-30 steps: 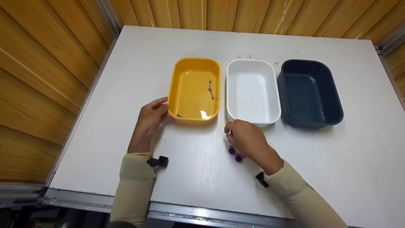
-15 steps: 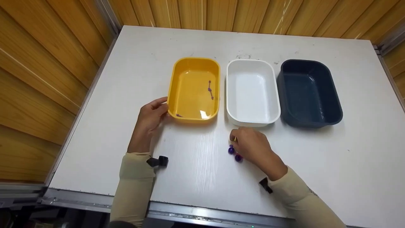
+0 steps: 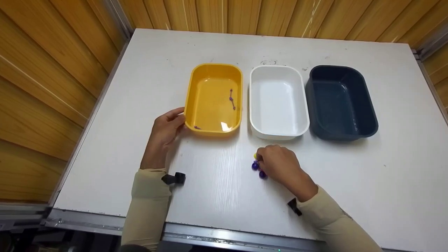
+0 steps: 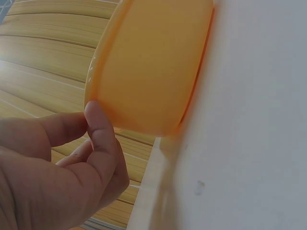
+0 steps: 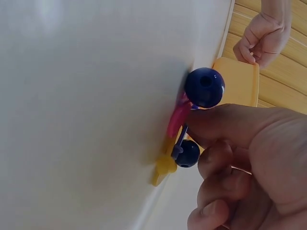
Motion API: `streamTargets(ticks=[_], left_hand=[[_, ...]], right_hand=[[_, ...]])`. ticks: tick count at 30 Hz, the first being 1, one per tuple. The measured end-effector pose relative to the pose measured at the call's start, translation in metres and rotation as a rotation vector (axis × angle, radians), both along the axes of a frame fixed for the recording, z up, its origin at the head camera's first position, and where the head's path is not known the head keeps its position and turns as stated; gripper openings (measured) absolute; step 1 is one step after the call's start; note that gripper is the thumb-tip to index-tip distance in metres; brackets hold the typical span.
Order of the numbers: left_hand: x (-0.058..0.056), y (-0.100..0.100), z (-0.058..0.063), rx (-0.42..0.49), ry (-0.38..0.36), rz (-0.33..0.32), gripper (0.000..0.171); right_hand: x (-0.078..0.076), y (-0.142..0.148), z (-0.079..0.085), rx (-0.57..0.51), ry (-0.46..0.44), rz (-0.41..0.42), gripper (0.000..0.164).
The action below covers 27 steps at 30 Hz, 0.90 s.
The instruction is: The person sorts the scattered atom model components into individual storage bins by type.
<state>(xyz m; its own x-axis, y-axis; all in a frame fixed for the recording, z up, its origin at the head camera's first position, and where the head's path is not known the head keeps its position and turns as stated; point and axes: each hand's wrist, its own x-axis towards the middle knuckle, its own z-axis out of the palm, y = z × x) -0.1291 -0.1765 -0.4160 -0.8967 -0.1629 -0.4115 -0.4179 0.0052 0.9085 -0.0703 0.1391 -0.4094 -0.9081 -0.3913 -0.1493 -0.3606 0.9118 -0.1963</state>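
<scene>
My left hand (image 3: 165, 130) pinches the near left rim of the yellow bin (image 3: 241, 105) between thumb and fingers; the left wrist view shows the thumb and fingertips meeting at the rim. Two thin purple knobbed sticks lie in that bin, one purple stick (image 3: 232, 99) along its right side. My right hand (image 3: 281, 164) is down at a small pile. There the right wrist view shows two dark purple beads (image 5: 205, 87), a pink piece (image 5: 179, 119), a yellow knobbed piece (image 5: 166, 166) and a purple stick (image 5: 179, 143). Its thumb reaches the pile; whether it pinches a piece I cannot tell.
Right of the yellow bin stand a white bin (image 3: 279, 131) and a dark blue bin (image 3: 350, 136). All three sit on a white table (image 3: 210, 185) with a metal front edge. Wood-look panels (image 3: 210, 15) rise behind and to the left.
My right hand has come down and nearer from the white bin's front edge to the pile. A yellow piece now shows beside its fingers. My left hand stays at the yellow bin.
</scene>
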Motion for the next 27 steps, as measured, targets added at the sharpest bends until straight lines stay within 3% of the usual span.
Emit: streamTargets(ticks=[11, 27], left_hand=[[0.0, -0.001, 0.0, -0.01, 0.026, -0.012, 0.038], [0.001, 0.0, 0.0, -0.018, 0.016, -0.006, 0.037]], right_hand=[[-0.002, 0.0, 0.0, 0.022, -0.011, 0.0, 0.004], [-0.006, -0.006, 0.018, -0.097, 0.06, -0.029, 0.012]])
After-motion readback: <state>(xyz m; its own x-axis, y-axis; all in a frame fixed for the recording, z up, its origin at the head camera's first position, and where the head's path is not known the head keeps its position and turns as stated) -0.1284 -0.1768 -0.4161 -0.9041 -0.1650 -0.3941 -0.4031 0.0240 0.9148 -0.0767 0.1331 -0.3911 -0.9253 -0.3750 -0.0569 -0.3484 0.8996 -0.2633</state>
